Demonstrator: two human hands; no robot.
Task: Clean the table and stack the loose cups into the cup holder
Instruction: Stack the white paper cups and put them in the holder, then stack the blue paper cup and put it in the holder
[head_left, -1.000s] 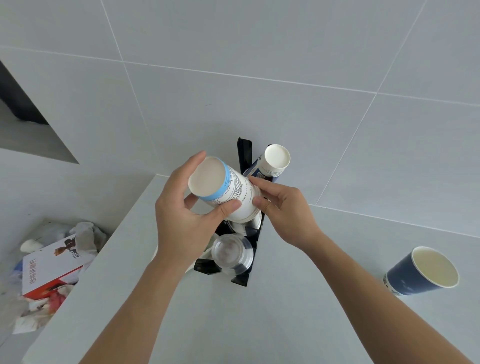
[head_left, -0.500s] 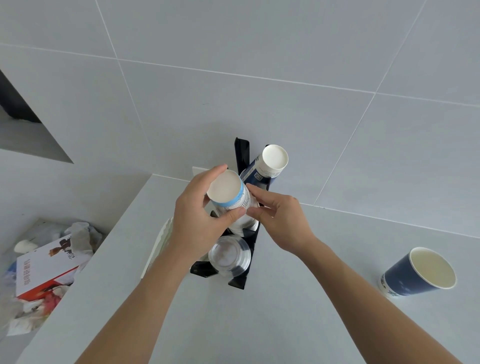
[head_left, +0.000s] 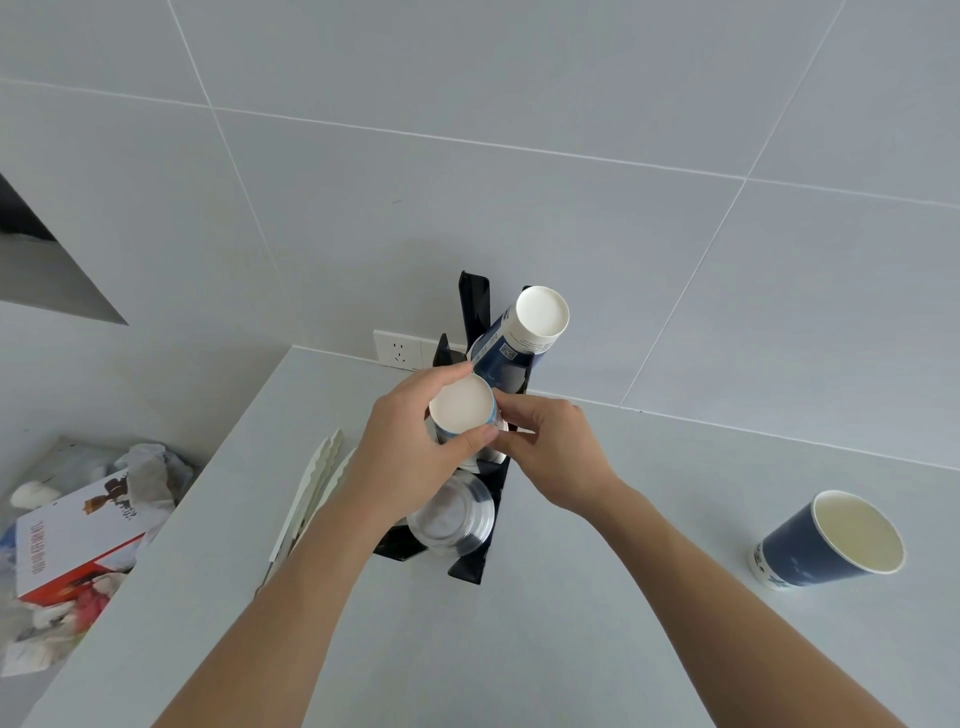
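a: left hand (head_left: 410, 457), thumb and fingers curled round a white paper cup (head_left: 461, 405) held bottom-up over the black cup holder (head_left: 475, 519).

b: and the right hand (head_left: 556, 452)?

a: just beside it, fingertips pinching the same cup's side. a clear cup stack (head_left: 452, 519) sits below both hands; a blue cup (head_left: 826, 540) stands well apart to the right on the table (head_left: 571, 649).

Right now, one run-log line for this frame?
left hand: grips white cup | right hand: steadies it | over cup holder | blue cup: loose on table
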